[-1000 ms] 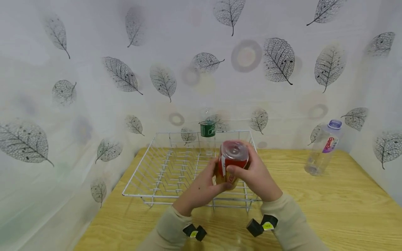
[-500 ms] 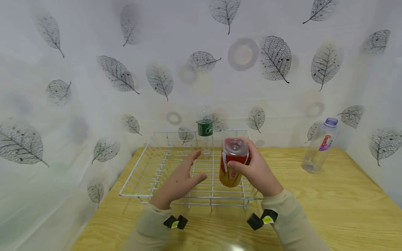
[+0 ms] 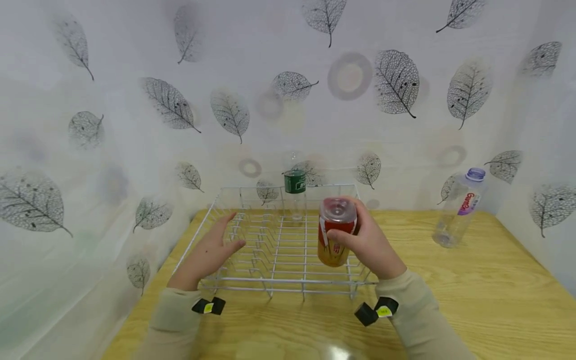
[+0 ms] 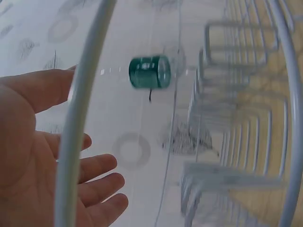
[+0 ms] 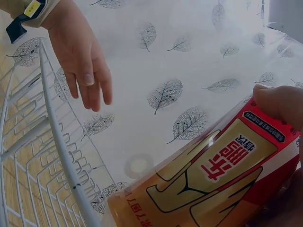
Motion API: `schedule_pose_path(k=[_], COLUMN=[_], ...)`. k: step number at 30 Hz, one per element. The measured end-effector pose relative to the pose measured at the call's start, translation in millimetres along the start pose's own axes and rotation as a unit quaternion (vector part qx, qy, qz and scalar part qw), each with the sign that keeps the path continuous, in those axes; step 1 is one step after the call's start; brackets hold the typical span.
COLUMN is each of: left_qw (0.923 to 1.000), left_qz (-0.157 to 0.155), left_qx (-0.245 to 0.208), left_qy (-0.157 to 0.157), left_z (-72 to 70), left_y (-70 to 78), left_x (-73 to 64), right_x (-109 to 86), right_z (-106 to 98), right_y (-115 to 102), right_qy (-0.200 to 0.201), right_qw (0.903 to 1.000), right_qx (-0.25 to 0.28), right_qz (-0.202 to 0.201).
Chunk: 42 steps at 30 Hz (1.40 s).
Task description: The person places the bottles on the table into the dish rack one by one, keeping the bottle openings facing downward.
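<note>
My right hand (image 3: 371, 247) grips a red and gold drink can (image 3: 334, 245) with a clear plastic cover on its top end. In the head view the can overlaps the right part of a white wire dish rack (image 3: 288, 281), thumb across its front. Chinese lettering on the can (image 5: 222, 165) fills the lower right of the right wrist view. On the rack's left side, my left hand (image 3: 204, 257) holds nothing, its fingers extended and thumb apart. A white rack bar (image 4: 78, 109) crosses in front of that hand in the left wrist view.
Behind the rack's back rail area stands a clear bottle with a green label (image 3: 295, 182). Farther right on the wooden table (image 3: 450, 295) is a clear bottle with a purple neck (image 3: 459, 212). A leaf-patterned sheet (image 3: 292, 130) encloses the back and sides.
My left hand has let go of the can and moved left across the rack. The right hand keeps the can in nearly the same place.
</note>
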<state>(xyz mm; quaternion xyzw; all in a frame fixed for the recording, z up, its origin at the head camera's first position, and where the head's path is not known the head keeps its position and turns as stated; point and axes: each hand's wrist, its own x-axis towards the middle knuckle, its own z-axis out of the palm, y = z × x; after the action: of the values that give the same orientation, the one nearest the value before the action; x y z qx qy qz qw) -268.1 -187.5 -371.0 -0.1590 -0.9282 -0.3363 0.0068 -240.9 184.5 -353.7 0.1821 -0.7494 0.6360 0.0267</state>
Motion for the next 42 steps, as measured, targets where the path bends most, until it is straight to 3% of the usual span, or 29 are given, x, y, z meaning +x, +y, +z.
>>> schedule_pose_path(k=[7, 12, 16, 19, 23, 27, 33, 38, 42], left_qw=[0.9983, 0.9948, 0.9928, 0.9919, 0.9891, 0.9857, 0.9797, 0.9750, 0.9758], left_qz=[-0.057, -0.091, -0.113, -0.124, -0.119, -0.104, -0.099, -0.070, -0.054], left_qx=[0.007, 0.039, 0.038, 0.002, -0.070, -0.124, -0.171, -0.208, -0.209], left_qy=[0.006, 0.022, 0.001, -0.030, -0.051, -0.046, -0.032, -0.035, -0.033], left_z=[-32.4, -49.0, -55.5, -56.9, -55.5, -53.0, -48.9, -43.9, -40.0], left_y=[-40.2, -67.8, -82.9, -90.9, -98.8, -102.8, -104.4, -106.6, -106.2], left_x=[-12.5, -20.1, -24.1, -26.1, -26.7, -25.6, -27.3, -27.8, -26.0], right_x=[2.0, 4.4, 5.3, 5.0, 4.6, 4.7, 5.2, 2.9, 0.7], right_z=[2, 3, 4, 4, 5, 5, 3, -2, -4], right_y=[-1, 2, 3, 3, 4, 4, 4, 0, -4], right_qy=[-0.002, -0.008, -0.011, -0.010, -0.011, -0.012, -0.014, -0.012, -0.014], right_qw=[1.0000, 0.9999, 0.9999, 0.9999, 0.9999, 0.9999, 0.9998, 0.9998, 0.9998], right_qx=[-0.007, -0.007, -0.007, -0.006, -0.007, -0.009, -0.016, -0.017, -0.010], right_qz=[-0.002, -0.008, -0.010, -0.007, -0.005, -0.006, 0.002, 0.006, 0.005])
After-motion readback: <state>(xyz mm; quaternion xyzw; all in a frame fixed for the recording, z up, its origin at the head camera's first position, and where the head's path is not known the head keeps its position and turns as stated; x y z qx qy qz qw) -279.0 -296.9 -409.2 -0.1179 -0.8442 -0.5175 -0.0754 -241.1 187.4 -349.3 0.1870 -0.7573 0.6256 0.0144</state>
